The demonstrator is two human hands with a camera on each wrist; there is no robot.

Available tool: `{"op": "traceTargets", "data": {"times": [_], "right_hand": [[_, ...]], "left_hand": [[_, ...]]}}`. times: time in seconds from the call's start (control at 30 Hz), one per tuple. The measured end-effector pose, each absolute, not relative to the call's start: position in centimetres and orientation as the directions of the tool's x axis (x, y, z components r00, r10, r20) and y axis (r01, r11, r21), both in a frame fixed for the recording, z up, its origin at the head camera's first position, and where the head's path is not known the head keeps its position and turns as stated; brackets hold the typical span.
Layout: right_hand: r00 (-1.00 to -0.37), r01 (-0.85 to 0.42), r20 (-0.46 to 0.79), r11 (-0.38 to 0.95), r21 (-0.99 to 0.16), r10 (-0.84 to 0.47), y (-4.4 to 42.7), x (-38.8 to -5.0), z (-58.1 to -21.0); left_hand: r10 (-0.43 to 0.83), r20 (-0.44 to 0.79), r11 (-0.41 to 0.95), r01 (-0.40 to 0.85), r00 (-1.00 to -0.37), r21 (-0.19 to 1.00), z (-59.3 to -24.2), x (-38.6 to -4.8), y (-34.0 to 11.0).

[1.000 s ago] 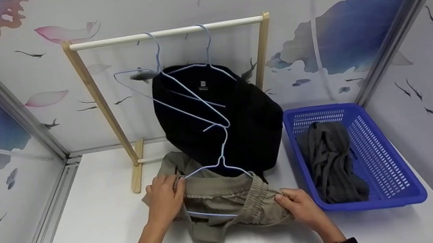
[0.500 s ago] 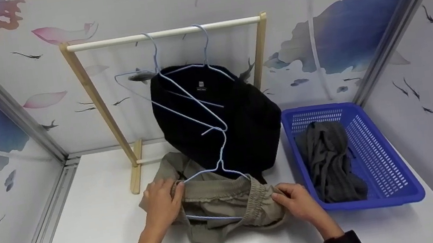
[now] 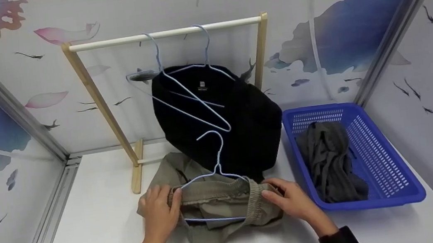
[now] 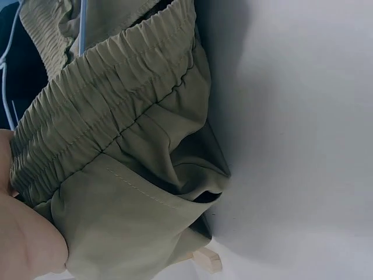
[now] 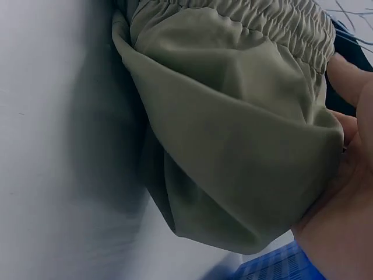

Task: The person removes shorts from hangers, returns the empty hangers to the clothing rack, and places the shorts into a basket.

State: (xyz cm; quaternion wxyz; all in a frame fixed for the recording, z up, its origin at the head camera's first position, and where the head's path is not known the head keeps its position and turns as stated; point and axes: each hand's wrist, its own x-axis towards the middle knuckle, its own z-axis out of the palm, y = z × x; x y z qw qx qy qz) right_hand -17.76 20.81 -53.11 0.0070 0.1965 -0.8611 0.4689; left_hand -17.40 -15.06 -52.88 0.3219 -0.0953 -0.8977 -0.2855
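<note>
Khaki pants (image 3: 210, 233) with a gathered elastic waistband (image 4: 99, 87) lie bunched on the white table, the waist held open toward me. A light blue wire hanger (image 3: 219, 150) sits inside the waist, its shoulders under the waistband and its hook standing free above. My left hand (image 3: 158, 212) grips the waistband's left side, thumb at the inner edge. On the opposite side my right hand (image 3: 292, 200) pinches the fabric at the waistband; the right wrist view shows the cloth (image 5: 233, 128) draped beside that palm. Some fingers of both hands are hidden by cloth.
Behind stands a clothes rack (image 3: 167, 34) with wooden legs. From it hang a bare blue hanger (image 3: 196, 97) and a black garment (image 3: 250, 121) on another hanger. A blue basket (image 3: 387, 149) at right holds a dark grey garment (image 3: 330, 161).
The hanger in the pants has come away from the bare hanger's lower corner and sits slightly lower. The bare hanger has swung a little. My right hand has shifted left with the waistband.
</note>
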Motion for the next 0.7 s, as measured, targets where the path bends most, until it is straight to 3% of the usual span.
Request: {"op": "traceTargets", "data": {"times": [0.43,0.7], "right_hand": [[-0.863,-0.497,0.33,0.518,-0.696,-0.383,19.1,-18.4,-51.5],[-0.811,-0.584,0.459,0.464,-0.666,-0.362,17.3,-18.6,-50.8]], "left_hand": [[0.02,0.78,0.799,0.48,-0.625,0.363,-52.1,-17.7,-14.0],[0.044,0.789,0.794,0.501,-0.613,0.344,-51.4,-17.6,-12.8]]}}
